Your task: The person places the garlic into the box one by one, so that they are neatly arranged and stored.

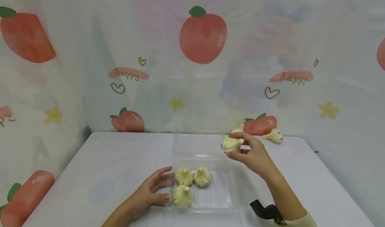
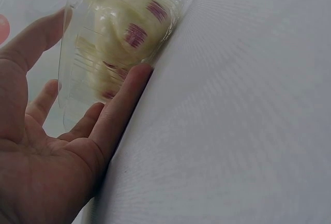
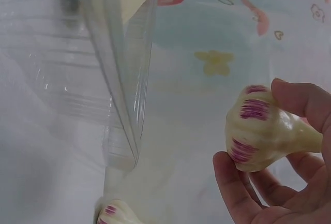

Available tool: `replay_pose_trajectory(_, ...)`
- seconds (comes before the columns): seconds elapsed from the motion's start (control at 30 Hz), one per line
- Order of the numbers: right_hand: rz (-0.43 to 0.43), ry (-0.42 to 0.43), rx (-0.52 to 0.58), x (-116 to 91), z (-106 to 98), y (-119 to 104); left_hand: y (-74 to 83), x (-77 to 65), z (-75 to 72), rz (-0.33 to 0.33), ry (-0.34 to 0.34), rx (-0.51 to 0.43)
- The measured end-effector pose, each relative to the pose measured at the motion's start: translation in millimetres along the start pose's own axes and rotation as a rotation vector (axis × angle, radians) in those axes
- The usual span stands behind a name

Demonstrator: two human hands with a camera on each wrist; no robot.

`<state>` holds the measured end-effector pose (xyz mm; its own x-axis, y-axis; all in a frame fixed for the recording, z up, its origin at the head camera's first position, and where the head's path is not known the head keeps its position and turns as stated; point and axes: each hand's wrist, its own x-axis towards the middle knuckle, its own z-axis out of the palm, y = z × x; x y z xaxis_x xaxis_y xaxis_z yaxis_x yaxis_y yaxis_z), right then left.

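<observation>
1. Right hand (image 1: 255, 155): raised over the far right of the scene; grip closed in to the width of one garlic bulb (image 1: 231, 144), pinched between thumb and fingertips. Held bulb is off the worktop (image 1: 126, 156), its stem pointing right; right wrist view shows purple streaks about its base.
2. In the head view, held bulb overlaps the right part of the clear lid (image 1: 197, 146), which lies folded back on the far side of the clear container (image 1: 215, 202).
3. Left hand (image 1: 144, 195): at the container's left wall. Grip spread wide, fingers extended, thumb on the near side; it touches the container and has hold of no bulb.
4. Container contents: three bulbs, all toward the left. Far-left bulb (image 1: 184, 176) sits beside far-right bulb (image 1: 203, 177); near-left bulb (image 1: 182, 196) sits just nearer than the former. Stems up; right part of the tray bare.
5. Loose stock: two bulbs at the far right edge of the worktop. Left one (image 1: 238, 128) partly hidden behind the right hand; right one (image 1: 273, 135) lies on its side.
6. Black strap (image 1: 266, 211) at the right wrist; pale sleeve (image 1: 302, 220) below it.
7. Fruit-printed cloth (image 1: 162, 29) stands behind.
</observation>
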<state>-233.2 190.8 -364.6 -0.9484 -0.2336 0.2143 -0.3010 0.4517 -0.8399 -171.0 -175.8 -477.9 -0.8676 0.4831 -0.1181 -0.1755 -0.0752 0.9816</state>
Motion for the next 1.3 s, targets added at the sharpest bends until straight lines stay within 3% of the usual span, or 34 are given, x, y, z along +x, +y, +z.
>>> replay_pose_trajectory(0.27, -0.04, -0.032, 0.041, -3.6, 6.4, -6.3, -0.3, 0.4, 0.6, -0.001, 0.009, 0.003)
replay_pose_trajectory(0.63, -0.105, -0.053, 0.003, -8.5, 20.5, -14.3, 0.0, -0.2, 1.5, -0.009, 0.007, -0.009)
replay_pose_trajectory(1.3, -0.209, -0.167, -0.052, -22.0, 45.2, -26.7, 0.1, -0.4, 1.2, 0.002, 0.005, -0.001)
